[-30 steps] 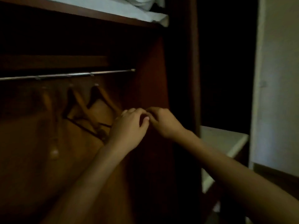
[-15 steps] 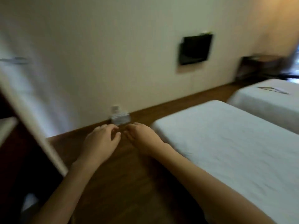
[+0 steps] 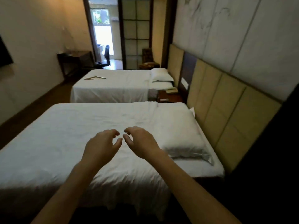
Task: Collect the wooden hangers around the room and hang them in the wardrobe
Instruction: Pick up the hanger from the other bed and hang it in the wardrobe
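One wooden hanger [image 3: 95, 77] lies flat on the foot end of the far bed [image 3: 113, 88], well beyond my reach. My left hand [image 3: 103, 147] and my right hand [image 3: 140, 143] hover side by side over the near bed [image 3: 56, 139], fingers curled loosely and apart, fingertips almost meeting. Neither hand holds anything. The wardrobe is out of view.
A pillow [image 3: 181, 135] lies on the near bed by the padded headboard [image 3: 226, 101]. A dark nightstand [image 3: 169, 97] stands between the beds. A floor aisle [image 3: 37, 102] runs along the left wall to a desk [image 3: 72, 59] and an open doorway [image 3: 103, 39].
My view has swung from the wardrobe interior with its hung hangers, across the wall and floor, to the two beds. Both hands stayed together in front of me, holding nothing.
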Tool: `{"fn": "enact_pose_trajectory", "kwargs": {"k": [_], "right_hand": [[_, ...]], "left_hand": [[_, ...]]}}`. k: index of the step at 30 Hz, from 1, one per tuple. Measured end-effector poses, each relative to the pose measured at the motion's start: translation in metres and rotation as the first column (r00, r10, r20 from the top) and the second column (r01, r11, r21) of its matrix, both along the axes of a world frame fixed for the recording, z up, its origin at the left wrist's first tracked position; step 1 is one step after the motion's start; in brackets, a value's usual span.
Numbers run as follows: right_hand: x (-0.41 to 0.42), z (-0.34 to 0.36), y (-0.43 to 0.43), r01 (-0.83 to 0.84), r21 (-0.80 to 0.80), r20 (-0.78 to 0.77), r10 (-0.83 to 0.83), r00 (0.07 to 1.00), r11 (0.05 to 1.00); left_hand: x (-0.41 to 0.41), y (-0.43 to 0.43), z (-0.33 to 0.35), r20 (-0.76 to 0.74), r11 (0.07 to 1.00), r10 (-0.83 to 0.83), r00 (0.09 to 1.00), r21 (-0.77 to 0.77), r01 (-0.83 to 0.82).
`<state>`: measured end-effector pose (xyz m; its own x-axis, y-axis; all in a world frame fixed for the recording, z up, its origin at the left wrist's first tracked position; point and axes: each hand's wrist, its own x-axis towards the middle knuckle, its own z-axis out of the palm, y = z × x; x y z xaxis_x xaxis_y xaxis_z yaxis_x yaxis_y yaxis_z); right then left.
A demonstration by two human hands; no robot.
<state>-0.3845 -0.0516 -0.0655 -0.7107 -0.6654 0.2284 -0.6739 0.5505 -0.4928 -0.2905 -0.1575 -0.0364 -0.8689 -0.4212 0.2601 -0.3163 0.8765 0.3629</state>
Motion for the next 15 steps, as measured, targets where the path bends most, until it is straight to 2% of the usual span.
{"fn": "enact_pose_trajectory", "kwargs": {"k": [3, 9, 15], "right_hand": [[-0.008, -0.002, 0.037, 0.166, 0.000, 0.008, -0.166, 0.986, 0.986], [0.008, -0.003, 0.059, 0.381, -0.019, 0.062, -0.380, 0.923, 0.924], [0.038, -0.017, 0.080, 0.562, 0.000, 0.081, -0.560, 0.825, 0.827]], "left_hand": [[-0.027, 0.022, -0.004, 0.000, 0.989, -0.146, 0.989, -0.008, 0.146], [-0.040, 0.027, -0.012, 0.034, 0.947, -0.319, 0.947, -0.020, 0.320], [-0.044, 0.042, -0.029, 0.071, 0.856, -0.517, 0.853, 0.025, 0.517]]}}
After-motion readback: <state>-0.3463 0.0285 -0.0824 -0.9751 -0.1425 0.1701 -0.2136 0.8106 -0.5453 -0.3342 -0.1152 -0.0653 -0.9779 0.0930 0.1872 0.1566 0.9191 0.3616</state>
